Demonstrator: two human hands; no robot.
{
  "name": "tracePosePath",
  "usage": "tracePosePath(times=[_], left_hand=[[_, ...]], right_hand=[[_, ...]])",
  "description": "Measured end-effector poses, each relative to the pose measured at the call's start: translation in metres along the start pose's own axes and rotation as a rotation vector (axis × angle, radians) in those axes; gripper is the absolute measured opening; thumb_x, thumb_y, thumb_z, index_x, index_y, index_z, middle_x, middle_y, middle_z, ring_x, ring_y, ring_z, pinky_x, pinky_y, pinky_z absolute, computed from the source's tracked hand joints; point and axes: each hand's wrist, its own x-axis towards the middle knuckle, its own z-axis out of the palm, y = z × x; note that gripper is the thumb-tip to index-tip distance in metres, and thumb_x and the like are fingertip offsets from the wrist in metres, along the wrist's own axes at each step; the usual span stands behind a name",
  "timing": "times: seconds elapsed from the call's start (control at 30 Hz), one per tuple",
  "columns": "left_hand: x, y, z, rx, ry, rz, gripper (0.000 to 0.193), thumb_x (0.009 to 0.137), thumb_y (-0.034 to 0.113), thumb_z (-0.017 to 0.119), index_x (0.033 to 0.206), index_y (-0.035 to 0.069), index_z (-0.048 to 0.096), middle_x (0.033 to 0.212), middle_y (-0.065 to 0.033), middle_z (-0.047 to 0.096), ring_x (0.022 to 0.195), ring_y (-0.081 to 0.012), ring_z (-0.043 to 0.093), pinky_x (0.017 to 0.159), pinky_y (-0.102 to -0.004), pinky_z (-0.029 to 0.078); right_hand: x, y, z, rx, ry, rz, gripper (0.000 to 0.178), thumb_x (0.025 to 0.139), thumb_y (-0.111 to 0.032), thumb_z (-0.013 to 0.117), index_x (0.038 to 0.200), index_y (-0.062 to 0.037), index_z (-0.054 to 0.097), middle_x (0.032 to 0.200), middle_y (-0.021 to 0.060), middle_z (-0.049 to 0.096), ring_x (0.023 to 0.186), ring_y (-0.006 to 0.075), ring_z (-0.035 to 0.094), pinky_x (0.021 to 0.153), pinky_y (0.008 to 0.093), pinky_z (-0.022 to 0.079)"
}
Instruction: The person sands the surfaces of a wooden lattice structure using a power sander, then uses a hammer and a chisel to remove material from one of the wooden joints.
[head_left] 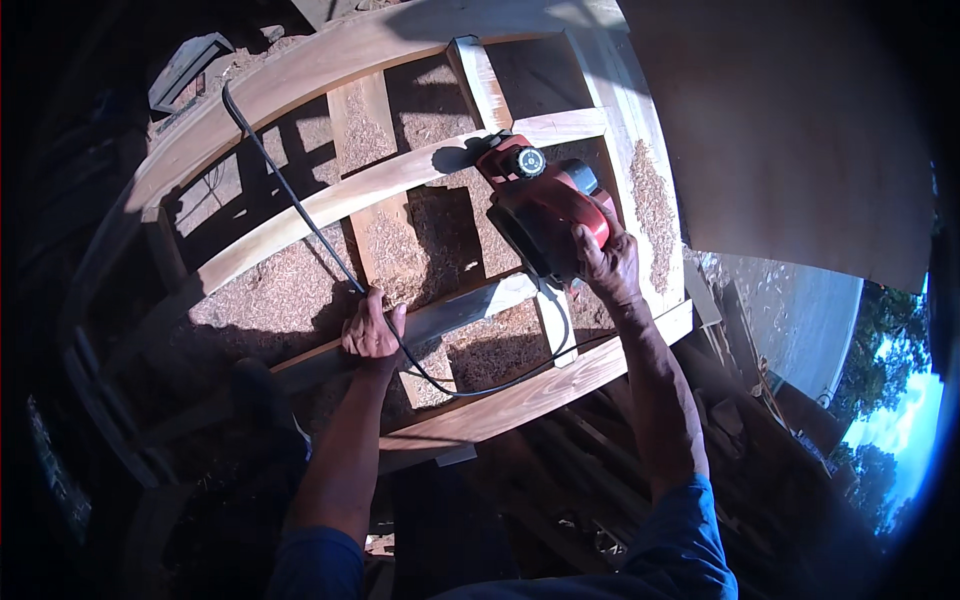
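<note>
A red and black electric hand planer [540, 210] with a round dial knob stands over the middle rail of a wooden frame [470, 418]. My right hand [612, 265] is wrapped around its rear handle. Over the nearer inner rail, my left hand [373, 330] is closed on a black power cord [300, 205]. From there the cord runs up to the far left rail, and its other stretch loops right below the planer. The planer's sole is hidden, so I cannot tell whether it touches the wood.
Wood shavings [652, 205] lie on the right end board and between the rails. A large brown panel [770, 130] stands at the right. Dark stacked timber [560, 480] lies below the frame's near edge. A small dark frame-like piece [188, 72] sits at the far left.
</note>
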Motion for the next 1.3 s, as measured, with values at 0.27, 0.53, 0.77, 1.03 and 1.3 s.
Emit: tracePosePath(times=[0.27,0.53,0.77,1.03,1.3], left_hand=[[0.006,0.009,-0.017,-0.061,0.020,0.094,0.039,0.093,0.041,0.063,0.116,0.010,0.058,0.088,-0.0108,0.066,0.078,-0.0302,0.069,0.067,-0.0439,0.053],[0.001,0.002,-0.007,0.023,0.092,0.090,0.042,0.088,0.036,0.070,0.118,0.009,0.058,0.096,-0.0105,0.070,0.081,-0.0283,0.070,0.070,-0.0416,0.055],[0.002,0.005,-0.016,0.061,-0.124,0.010,0.044,0.093,0.039,0.064,0.124,0.009,0.053,0.104,-0.0129,0.070,0.090,-0.0331,0.070,0.078,-0.0469,0.053],[0.009,0.008,-0.012,0.021,-0.274,-0.114,0.048,0.096,0.044,0.052,0.127,0.007,0.056,0.108,-0.0193,0.068,0.099,-0.0347,0.067,0.086,-0.0491,0.050],[0.274,0.025,-0.147,0.606,-1.526,0.936,0.093,0.097,0.075,0.021,0.117,-0.004,0.066,0.119,-0.0244,0.067,0.114,-0.0430,0.061,0.101,-0.0499,0.045]], right_hand=[[0.053,-0.036,0.023,0.168,0.079,-0.078,0.049,0.096,-0.042,0.065,0.123,-0.0016,0.061,0.082,0.0106,0.069,0.071,0.0154,0.067,0.066,0.0309,0.052],[0.058,-0.086,0.012,0.427,0.145,0.097,0.056,0.097,-0.054,0.059,0.121,-0.0039,0.067,0.073,0.0038,0.061,0.066,0.0113,0.055,0.060,0.0305,0.045],[-0.041,-0.097,-0.033,0.655,0.249,0.280,0.050,0.100,-0.047,0.058,0.126,-0.0050,0.065,0.090,0.0042,0.067,0.072,0.0104,0.060,0.065,0.0258,0.049],[-0.142,-0.116,-0.040,0.668,0.545,0.446,0.040,0.103,-0.037,0.056,0.129,-0.0069,0.063,0.074,-0.0024,0.054,0.061,0.0058,0.052,0.054,0.0217,0.040],[-0.138,-0.153,0.037,1.001,0.850,0.345,0.034,0.103,-0.034,0.057,0.125,-0.0074,0.061,0.073,0.0002,0.061,0.055,0.0079,0.057,0.048,0.0224,0.044]])
